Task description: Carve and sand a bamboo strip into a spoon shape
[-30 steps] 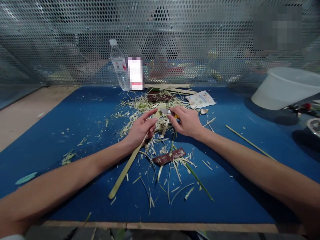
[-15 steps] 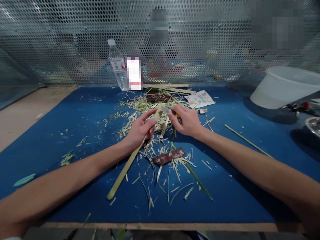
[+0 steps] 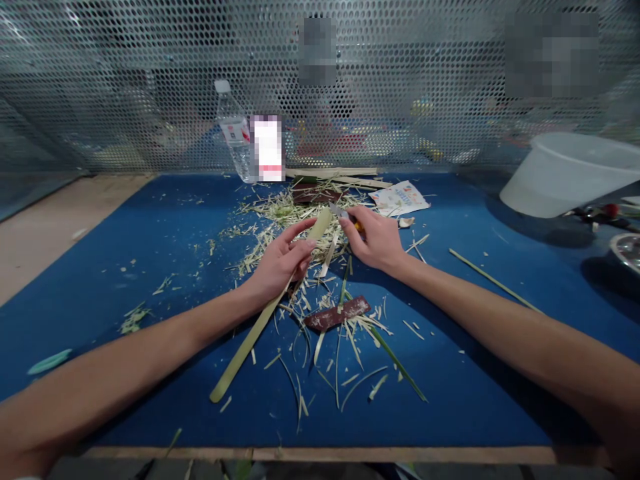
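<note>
Head view: blue-topped table [image 3: 480, 220], a perforated screen [image 3: 160, 60] along its back edge.
Left hand [image 3: 283, 267]: curled around the pale green strip [image 3: 247, 348], which slants from mid-table toward the front edge.
Right hand [image 3: 375, 239]: gripping a knife [image 3: 338, 211], blade close to the strip's far end; whether they touch, I cannot tell.
Shavings [image 3: 283, 212]: heaped between hands and back edge.
Bucket [image 3: 550, 177]: toward the back right corner.

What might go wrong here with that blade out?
The knife in the right hand might slip off the pale green strip and nick the left hand, which holds the strip near its far end. Loose shavings lie around the hands and could perhaps snag the strip.
</note>
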Demonstrator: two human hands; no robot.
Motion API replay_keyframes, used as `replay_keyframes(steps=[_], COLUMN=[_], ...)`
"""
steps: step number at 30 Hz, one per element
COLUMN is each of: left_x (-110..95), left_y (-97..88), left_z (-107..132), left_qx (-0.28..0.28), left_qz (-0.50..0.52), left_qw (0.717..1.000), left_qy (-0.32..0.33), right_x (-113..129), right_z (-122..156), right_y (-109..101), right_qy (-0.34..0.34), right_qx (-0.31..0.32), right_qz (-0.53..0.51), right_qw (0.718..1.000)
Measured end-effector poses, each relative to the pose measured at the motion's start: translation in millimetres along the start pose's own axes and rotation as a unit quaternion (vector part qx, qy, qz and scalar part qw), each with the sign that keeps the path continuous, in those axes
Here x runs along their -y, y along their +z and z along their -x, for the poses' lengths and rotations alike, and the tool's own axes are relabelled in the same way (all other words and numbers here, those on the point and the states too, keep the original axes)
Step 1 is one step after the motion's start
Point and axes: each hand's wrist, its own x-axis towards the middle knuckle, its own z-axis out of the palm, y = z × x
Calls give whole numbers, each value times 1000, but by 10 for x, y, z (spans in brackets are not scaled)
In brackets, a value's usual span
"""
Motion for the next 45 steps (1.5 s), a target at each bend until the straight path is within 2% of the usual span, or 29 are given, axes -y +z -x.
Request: replay_keyframes(steps=[3,8,11,20,25,29,32,35,37,45], left_x=[-7,-4,0,-13,5,16,10,-2,-9,-5], left_y=[5,12,20,56,15,-2,9,32,47,64], left_z=[-7,-12,-12,-31,-10,0,-3,0,5,-3], left_qx=[-10,-14,-14,-39,-12,-2,-8,-16,-19,-24], left_qz=[5,12,17,27,3,-2,4,17,24,34], left_qw=[1000,1000,1000,999,1000,1000,1000,1000,1000,999], left_qy=[-4,-1,-1,-4,-5,-1,-5,-6,-4,-5], right_x=[12,34,44,75,-27,-50,-15,13,19,47], right_z=[0,21,33,21,-23,-31,-7,20,29,23], right_y=[1,-6,-8,6,44,43,13,-9,-12,-13], right_qy=[7,-77,-90,-49,25,34,-1,-89,-118,-78], right_qx=[-7,62,71,47,14,1,-8,34,57,66], right_qz=[1,9,16,51,53,51,23,3,9,30], right_qw=[1000,995,993,996,998,998,1000,995,991,994])
